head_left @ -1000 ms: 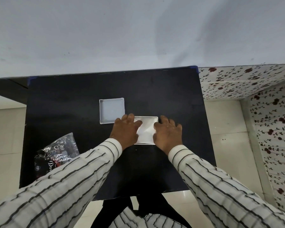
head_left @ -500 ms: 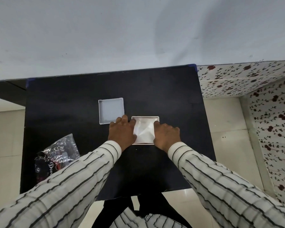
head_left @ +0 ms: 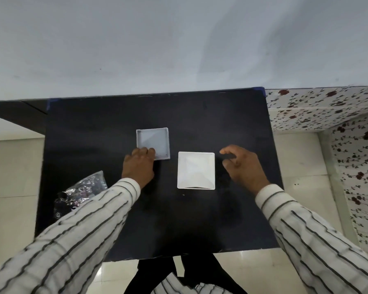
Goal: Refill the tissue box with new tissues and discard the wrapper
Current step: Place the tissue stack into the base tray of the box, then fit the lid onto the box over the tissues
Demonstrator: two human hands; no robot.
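Both hands had left the white tissue box (head_left: 196,170), which sat open near the middle of the black table (head_left: 94,128). The right hand (head_left: 241,166) hovered just beside it, fingers loosely spread and empty. The left hand (head_left: 139,165) gripped the lid's (head_left: 153,143) near edge. The crumpled wrapper (head_left: 81,190) lay at the table's left edge.

I see bare table (head_left: 200,115) behind both boxes; the lid (head_left: 155,141), tissue box (head_left: 196,170) and wrapper (head_left: 83,187) block the middle and left.
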